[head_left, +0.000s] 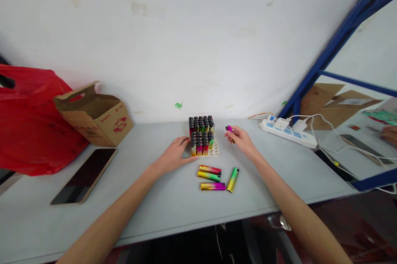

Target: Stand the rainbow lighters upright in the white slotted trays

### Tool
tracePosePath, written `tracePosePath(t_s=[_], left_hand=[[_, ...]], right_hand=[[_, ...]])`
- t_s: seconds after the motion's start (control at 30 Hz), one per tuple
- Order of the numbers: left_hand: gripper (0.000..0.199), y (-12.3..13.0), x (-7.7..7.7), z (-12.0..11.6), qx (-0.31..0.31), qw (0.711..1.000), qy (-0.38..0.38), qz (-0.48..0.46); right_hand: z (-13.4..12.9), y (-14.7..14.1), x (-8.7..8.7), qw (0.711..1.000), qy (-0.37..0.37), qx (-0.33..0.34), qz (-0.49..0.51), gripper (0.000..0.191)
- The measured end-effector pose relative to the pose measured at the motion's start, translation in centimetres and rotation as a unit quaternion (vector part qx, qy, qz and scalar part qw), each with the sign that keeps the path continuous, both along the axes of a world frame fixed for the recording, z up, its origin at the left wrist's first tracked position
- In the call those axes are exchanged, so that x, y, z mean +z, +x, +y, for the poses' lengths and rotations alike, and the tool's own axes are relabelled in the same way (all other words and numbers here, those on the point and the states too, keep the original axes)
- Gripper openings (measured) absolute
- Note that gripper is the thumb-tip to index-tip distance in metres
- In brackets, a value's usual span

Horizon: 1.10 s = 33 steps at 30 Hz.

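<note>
A pale tray (216, 151) with round holes stands near the wall, holding rows of upright lighters (201, 132) with black tops. My left hand (177, 154) rests against the tray's left side, thumb along its front edge and fingers around the corner. To the right of the tray, my right hand (240, 139) pinches a purple lighter (229, 129) just above the table. Several loose lighters lie in front of the tray: a red and gold one (210, 169), a green and yellow one (209, 176), a purple and gold one (212, 186) and another green and yellow lighter (233, 179) lying slantwise.
At the left are a red plastic bag (34, 119), an open cardboard box (99, 119) and a dark phone or tablet (85, 175). A white power strip (288, 132) with plugs and cables lies at the right, beside a blue metal frame (335, 41). Another person's hand (390, 133) shows beyond it.
</note>
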<state>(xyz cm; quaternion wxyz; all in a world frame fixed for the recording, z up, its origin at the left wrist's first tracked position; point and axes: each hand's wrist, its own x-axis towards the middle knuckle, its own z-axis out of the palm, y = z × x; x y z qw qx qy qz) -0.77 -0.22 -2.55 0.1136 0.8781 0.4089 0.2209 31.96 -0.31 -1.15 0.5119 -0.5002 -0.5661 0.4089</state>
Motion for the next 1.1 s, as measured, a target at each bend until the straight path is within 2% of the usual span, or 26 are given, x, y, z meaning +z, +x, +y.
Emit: tracePosePath(t_s=[0.13,0.23,0.3,0.43,0.63,0.7,0.83,0.97,1.03,1.1], left_hand=[[0.077,0.0,0.2,-0.1,-0.004,1.000,-0.005,0.002],[0.077,0.0,0.2,-0.1,-0.009,1.000,-0.005,0.001],[0.077,0.0,0.1,-0.1,-0.007,1.000,-0.002,-0.001],[0.079,0.0,0.0,0.0,0.001,1.000,-0.003,0.005],[0.078,-0.1,-0.1,0.1,0.000,1.000,0.000,-0.001],[0.079,-0.1,-0.2,0.2,0.002,1.000,-0.001,0.000],[0.080,-0.1,-0.3,0.2,0.000,1.000,-0.003,-0.002],[0.077,0.1,0.1,-0.1,-0.003,1.000,0.004,-0.007],[0.074,0.1,0.3,-0.2,-0.007,1.000,0.005,-0.010],[0.074,0.2,0.4,-0.3,-0.009,1.000,0.004,-0.011]], right_hand=[[-0.6,-1.8,-0.7,0.998,-0.016,-0.021,-0.058,0.048],[-2.1,-2.4,-0.7,0.985,0.026,-0.064,-0.156,0.044],[-2.8,-2.6,-0.4,0.977,0.052,-0.068,-0.197,0.049],[-3.0,-3.3,-0.1,0.971,0.062,-0.086,-0.214,0.058],[-2.8,-3.4,-0.4,0.968,0.078,-0.090,-0.219,0.051],[-2.9,-3.3,-0.3,0.970,0.080,-0.084,-0.212,0.050],[-3.2,-3.3,0.4,0.972,0.107,-0.026,-0.206,0.044],[-3.6,-3.3,1.2,0.942,0.187,-0.008,-0.281,0.043],[-3.6,-3.2,1.3,0.935,0.182,0.008,-0.306,0.045],[-3.6,-3.1,1.3,0.940,0.166,0.026,-0.298,0.044]])
